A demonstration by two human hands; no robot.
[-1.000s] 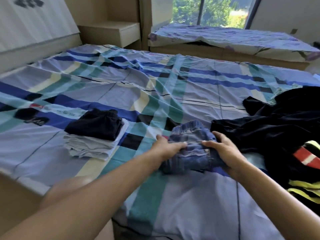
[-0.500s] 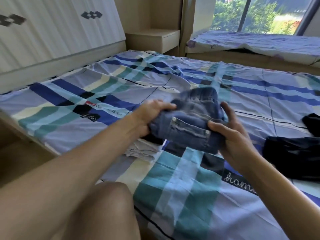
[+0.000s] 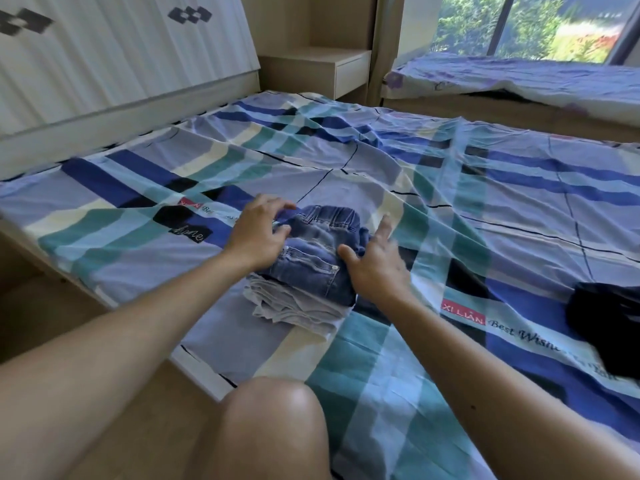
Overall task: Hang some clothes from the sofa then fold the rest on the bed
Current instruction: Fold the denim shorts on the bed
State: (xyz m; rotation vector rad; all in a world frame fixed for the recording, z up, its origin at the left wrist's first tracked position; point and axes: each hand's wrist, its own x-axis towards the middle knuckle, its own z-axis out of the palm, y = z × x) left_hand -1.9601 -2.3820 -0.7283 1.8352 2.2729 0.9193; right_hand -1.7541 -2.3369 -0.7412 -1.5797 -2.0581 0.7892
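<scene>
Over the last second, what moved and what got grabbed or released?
The folded jeans were lifted off the bed from beside the dark clothes pile, carried left and set on the folded stack. Both hands gripped them then; now the left hand and right hand are opening, fingers spread at the jeans' sides. The stack itself stayed put; the dark pile remains at right.

1. A white ribbed headboard (image 3: pixel 114 57) with dark diamond motifs fills the upper left.
2. A pale wooden nightstand (image 3: pixel 322 69) stands at top centre.
3. A window (image 3: pixel 526 26) at upper right shows sunlit greenery.
</scene>
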